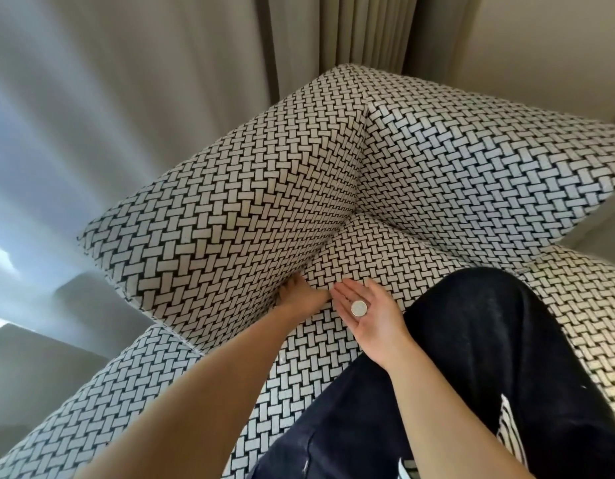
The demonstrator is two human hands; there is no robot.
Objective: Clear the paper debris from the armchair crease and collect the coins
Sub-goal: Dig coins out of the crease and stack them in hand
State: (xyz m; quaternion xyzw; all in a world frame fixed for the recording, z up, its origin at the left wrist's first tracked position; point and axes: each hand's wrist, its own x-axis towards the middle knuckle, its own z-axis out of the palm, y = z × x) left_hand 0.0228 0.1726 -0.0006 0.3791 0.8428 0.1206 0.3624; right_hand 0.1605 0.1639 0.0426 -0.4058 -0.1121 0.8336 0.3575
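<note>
Coin search: left hand [301, 299] buried in crease [328, 242], grip unseen; flat right hand [368, 318] carries coin [359, 308]; next, careful pull-out.

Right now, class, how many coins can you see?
1. The coin lies on the palm of the open right hand. Others may be hidden in the crease, where the fingers of the left hand are tucked out of sight.
</note>
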